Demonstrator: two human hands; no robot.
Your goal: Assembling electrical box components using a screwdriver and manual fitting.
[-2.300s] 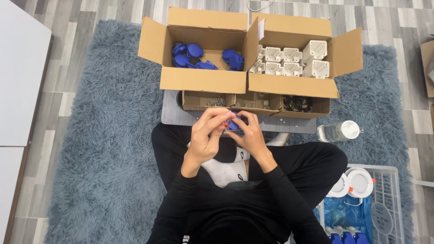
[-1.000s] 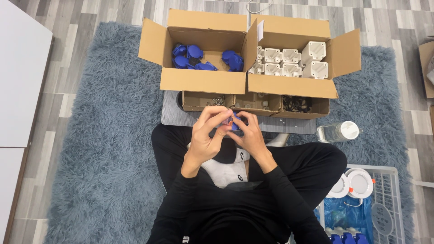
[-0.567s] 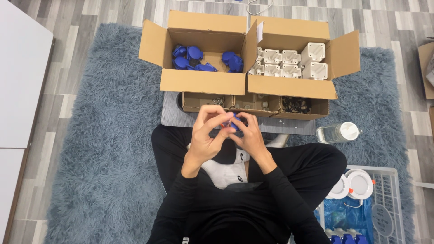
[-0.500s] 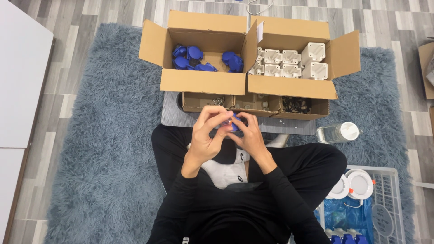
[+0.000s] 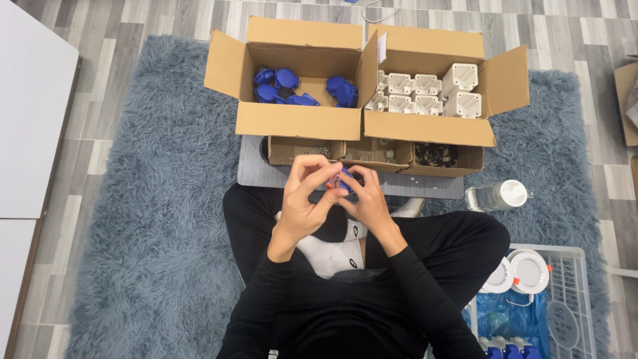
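Home room used as a makeshift assembly spot. Floor: grey wood-look planks (image 5: 571, 33) under a shaggy blue-grey rug (image 5: 153, 219). White furniture panel (image 5: 30, 113) at left. Far: open cardboard boxes (image 5: 299, 119) of blue and white plastic parts. Near right: white wire basket (image 5: 571, 299).

Rug (image 5: 153, 219) w/ boxes (image 5: 299, 119), bottle (image 5: 495, 196)

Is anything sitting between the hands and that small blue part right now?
Nothing visible. The left hand and right hand both close directly around the small blue part, fingers touching it, above the lap and apart from the cardboard boxes.
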